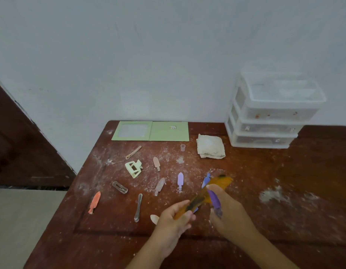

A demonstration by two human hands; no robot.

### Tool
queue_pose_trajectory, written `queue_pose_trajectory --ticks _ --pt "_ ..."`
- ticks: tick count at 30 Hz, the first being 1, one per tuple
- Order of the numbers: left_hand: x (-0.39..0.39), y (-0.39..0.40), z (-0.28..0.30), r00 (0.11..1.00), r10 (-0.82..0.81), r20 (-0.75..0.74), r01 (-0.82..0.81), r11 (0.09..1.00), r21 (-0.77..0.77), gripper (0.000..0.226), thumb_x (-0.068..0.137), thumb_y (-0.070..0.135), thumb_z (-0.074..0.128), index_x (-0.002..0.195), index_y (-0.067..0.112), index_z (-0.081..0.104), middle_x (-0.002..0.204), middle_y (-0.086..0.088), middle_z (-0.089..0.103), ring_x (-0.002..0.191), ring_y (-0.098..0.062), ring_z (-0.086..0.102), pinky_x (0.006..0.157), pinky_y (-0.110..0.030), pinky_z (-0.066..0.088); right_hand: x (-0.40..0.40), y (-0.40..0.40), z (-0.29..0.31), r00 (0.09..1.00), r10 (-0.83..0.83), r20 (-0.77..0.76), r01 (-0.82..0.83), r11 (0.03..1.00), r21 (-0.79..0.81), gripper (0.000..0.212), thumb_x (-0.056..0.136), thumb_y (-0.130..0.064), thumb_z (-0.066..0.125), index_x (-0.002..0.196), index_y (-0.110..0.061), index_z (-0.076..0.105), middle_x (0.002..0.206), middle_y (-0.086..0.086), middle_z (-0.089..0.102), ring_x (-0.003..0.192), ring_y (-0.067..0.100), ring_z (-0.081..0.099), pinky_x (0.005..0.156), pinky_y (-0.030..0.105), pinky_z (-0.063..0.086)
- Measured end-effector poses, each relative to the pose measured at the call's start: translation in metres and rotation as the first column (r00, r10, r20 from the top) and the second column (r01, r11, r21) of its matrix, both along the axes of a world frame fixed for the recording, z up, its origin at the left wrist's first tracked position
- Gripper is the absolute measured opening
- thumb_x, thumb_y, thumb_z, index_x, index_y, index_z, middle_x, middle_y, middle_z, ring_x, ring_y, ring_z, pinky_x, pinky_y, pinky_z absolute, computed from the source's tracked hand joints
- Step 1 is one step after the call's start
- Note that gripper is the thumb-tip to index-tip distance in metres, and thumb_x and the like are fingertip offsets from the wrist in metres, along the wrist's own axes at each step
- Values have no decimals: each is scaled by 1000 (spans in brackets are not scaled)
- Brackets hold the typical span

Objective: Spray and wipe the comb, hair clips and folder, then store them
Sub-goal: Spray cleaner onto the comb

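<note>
Head: comb probably mid-table.

I see bare table right of my hands. Left, scattered hair clips crowd the way; the drawer unit blocks the far right corner.

Dusty wooden table with folder, cloth, drawer unit, scattered hair clips.

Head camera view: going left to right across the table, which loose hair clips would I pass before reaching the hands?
Orange clip → brown snap clip → pale green claw clip → grey slim clip → lilac clip.
</note>
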State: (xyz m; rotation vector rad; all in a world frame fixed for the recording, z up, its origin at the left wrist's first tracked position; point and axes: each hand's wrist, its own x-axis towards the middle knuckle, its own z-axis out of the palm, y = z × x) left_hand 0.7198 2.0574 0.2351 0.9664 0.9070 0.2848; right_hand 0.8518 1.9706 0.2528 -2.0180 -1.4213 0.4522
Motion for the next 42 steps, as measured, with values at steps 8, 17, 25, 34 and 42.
queue_pose_trajectory --ticks 8,17,25,34,42 --pt "16 -4 8 997 60 54 -70 978 197 33 88 -3 51 95 29 55 75 7 68 60 3 62 56 -14 46 29 7 9 991 -51 127 51 999 1 50 81 -1 57 128 -12 43 88 2 59 53 -3 37 48 3 27" --pt "21 -4 12 985 124 119 -144 973 180 30 89 -3 49 97 25 56 59 6 66 54 -7 53 62 -24 44 69 21 17 971 -234 59 237 970 -50 46 84 -2 55 125 -11 36 70 -7 45 55 0 42 49 15 35" --pt "27 -1 14 977 161 142 -180 974 136 27 90 0 47 99 23 56 66 3 69 60 -7 58 60 -22 45 80 22 33 978 -211 0 211 977 -30 47 84 -2 57 125 -10 35 68 -12 41 50 5 43 44 13 39" --pt "49 -4 16 938 263 225 -280 959 49 37 97 30 22 101 19 57 72 -3 67 64 -9 64 58 -21 56 27 12 28 965 259 34 -254 962 -99 41 91 -14 45 128 -22 30 100 -10 52 71 3 46 56 13 31" --pt "55 -6 13 898 353 263 -348 935 -68 33 98 25 26 96 17 59 65 3 72 68 -14 62 54 -19 56 34 9 15 963 270 -15 -270 958 -99 47 92 -16 45 134 -24 25 97 -21 46 64 -4 41 58 8 34"
